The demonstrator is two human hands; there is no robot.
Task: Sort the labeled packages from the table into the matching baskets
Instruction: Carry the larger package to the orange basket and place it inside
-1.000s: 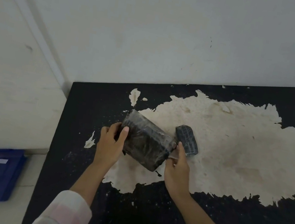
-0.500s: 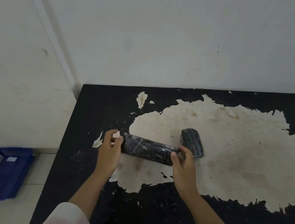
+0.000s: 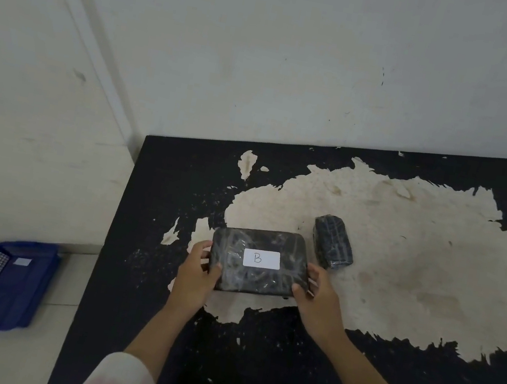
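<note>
A black plastic-wrapped package [image 3: 255,277] with a white label reading "B" [image 3: 261,258] faces me, held just above the table. My left hand [image 3: 198,275] grips its left end and my right hand [image 3: 317,292] grips its right end. A smaller black wrapped package [image 3: 332,246] lies on the table just beyond my right hand, no label showing. A blue basket [image 3: 24,290] with a small white label sits on the floor at lower left, beside the table.
The black table [image 3: 180,179] has a large worn pale patch across its middle and right. Its left edge runs close to the wall corner. White walls stand behind and to the left. Pale floor tiles surround the basket.
Both hands have turned the large package over, from its unlabeled side through edge-on to the labeled "B" face. The small package has not moved.
</note>
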